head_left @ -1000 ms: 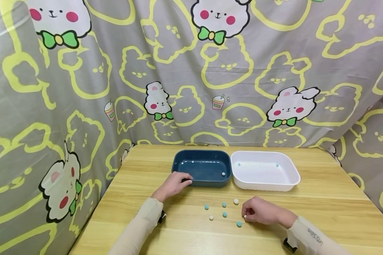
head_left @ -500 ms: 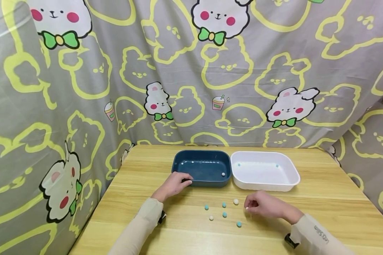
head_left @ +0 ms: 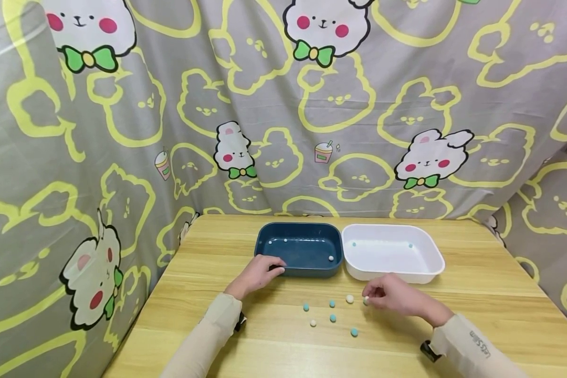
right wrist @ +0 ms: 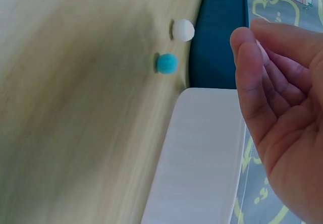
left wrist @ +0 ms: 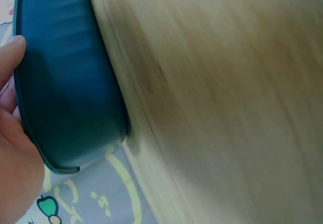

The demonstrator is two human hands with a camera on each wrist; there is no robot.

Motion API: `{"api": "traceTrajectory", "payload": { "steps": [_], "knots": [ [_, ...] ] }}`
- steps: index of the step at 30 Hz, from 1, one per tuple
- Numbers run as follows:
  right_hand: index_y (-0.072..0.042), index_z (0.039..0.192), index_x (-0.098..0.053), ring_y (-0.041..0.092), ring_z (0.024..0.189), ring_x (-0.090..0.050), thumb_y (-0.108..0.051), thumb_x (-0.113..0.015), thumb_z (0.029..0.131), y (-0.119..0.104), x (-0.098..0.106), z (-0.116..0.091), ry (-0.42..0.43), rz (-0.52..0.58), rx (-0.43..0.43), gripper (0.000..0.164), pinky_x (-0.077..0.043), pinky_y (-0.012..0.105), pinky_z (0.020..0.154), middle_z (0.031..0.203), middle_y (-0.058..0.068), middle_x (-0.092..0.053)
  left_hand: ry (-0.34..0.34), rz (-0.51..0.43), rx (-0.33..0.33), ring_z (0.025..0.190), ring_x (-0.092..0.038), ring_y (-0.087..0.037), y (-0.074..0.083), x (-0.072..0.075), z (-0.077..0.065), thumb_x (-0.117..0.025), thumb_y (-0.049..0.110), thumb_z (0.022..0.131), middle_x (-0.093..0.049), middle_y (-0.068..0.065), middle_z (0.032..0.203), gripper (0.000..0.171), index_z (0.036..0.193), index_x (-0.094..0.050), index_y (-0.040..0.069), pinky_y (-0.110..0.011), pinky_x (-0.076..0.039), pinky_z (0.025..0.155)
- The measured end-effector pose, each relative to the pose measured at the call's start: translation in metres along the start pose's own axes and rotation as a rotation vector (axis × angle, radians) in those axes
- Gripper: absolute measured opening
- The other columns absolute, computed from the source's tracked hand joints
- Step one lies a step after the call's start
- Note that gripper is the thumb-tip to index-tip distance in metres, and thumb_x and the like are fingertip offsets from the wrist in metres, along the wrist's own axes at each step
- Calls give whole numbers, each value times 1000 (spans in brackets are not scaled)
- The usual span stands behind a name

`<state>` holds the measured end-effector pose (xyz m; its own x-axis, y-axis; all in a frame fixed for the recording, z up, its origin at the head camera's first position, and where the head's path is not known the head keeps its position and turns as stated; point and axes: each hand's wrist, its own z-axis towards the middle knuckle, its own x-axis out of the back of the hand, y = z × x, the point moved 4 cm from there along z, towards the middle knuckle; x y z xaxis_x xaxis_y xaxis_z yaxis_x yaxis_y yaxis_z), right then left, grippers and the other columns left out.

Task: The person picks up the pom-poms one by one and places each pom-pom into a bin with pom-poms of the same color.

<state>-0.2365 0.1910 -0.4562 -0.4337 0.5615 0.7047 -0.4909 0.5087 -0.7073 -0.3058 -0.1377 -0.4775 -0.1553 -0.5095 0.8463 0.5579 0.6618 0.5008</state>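
My left hand (head_left: pixel 256 272) holds the near-left rim of the dark blue plastic tray (head_left: pixel 312 272); in the left wrist view the thumb lies over the rim (left wrist: pixel 18 77) with other fingers beyond it. Above the table, just in front of the white tray (head_left: pixel 392 276), my right hand (head_left: pixel 397 295) pinches a small white ball between thumb and fingertips. The right wrist view mostly hides that ball behind the fingers. Below it on the table sits a teal ball (right wrist: pixel 166 63), beside a larger white ball (right wrist: pixel 183 30).
Several more loose teal balls (head_left: pixel 333 318) and a white ball (head_left: pixel 313 323) lie on the wooden table (head_left: pixel 283 346). White balls (head_left: pixel 331 258) rest in the dark blue tray, teal balls (head_left: pixel 410 245) in the white tray. A patterned curtain (head_left: pixel 274 131) hangs behind.
My right hand has lifted the white ball off the table and moved it away from me, towards the white tray, exposing a teal ball. My left hand stays on the tray rim.
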Motion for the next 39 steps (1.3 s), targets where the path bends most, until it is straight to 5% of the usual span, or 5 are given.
{"api": "traceTrajectory", "payload": {
  "steps": [12, 21, 29, 39],
  "knots": [
    [-4, 92, -68, 3, 62, -55, -7, -66, 89, 0, 9, 3, 100, -6, 12, 6, -48, 23, 52, 73, 1, -63, -4, 16, 4, 93, -62, -10, -1, -1, 0, -59, 23, 95, -68, 4, 100, 17, 105, -71, 17, -28, -50, 81],
    [-10, 93, -69, 4, 59, -53, -8, -64, 91, -6, 15, 11, 127, -34, 1, 6, -47, 24, 52, 72, 1, -61, -11, 13, 6, 92, -62, -9, 1, 0, 0, -58, 22, 95, -68, 5, 99, 17, 105, -71, 17, -28, -50, 81],
    [-6, 94, -70, 4, 62, -53, -3, -65, 88, -9, 22, 21, 156, -86, -16, 8, -48, 24, 55, 74, -6, -60, -10, 1, 7, 92, -62, -9, 2, 0, 0, -58, 23, 95, -68, 5, 99, 17, 104, -71, 17, -29, -50, 82],
    [-5, 96, -69, 7, 64, -54, -5, -65, 88, -10, 29, 32, 152, -76, -59, 9, -49, 25, 57, 76, 0, -62, -12, 0, 15, 93, -62, -9, 1, 0, 0, -58, 22, 95, -68, 5, 100, 17, 105, -71, 17, -29, -50, 82]
  ]
}}
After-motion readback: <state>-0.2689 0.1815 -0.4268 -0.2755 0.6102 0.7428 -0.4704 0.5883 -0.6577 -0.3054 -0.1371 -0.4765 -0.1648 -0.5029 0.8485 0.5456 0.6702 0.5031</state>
